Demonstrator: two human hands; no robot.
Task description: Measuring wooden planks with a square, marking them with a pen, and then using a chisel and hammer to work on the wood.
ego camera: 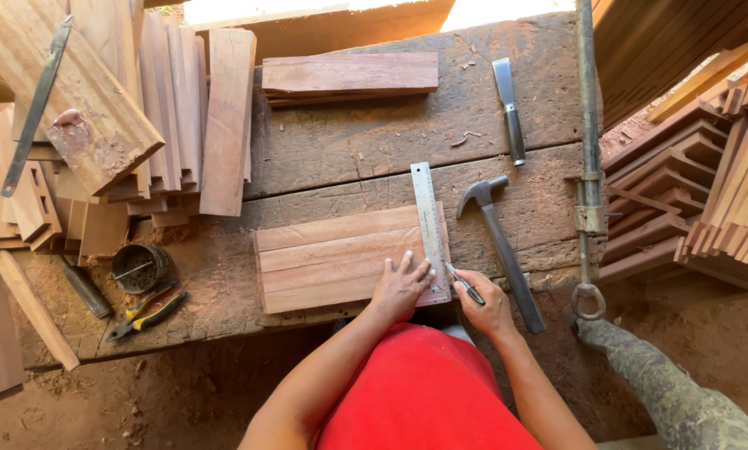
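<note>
Near the lower middle of the frame, the left hand [400, 287] lies flat with fingers spread, pressing on a metal ruler [430, 229] and the reddish wooden boards [332, 258] beneath it; it grasps nothing. The ruler runs up and down across the right end of the boards, which lie side by side on a worn workbench [374, 142]. Just right of the ruler's lower end, the right hand [486, 304] is clenched around a pencil [464, 283], its tip touching or nearly touching the ruler's edge. A claw hammer [503, 246] lies just right of that hand, and a chisel [509, 108] rests toward the upper right. At the lower left sit a small tin of nails [140, 267] and pliers [150, 310]. Stacked wood slats [174, 108] fill the upper left.
</note>
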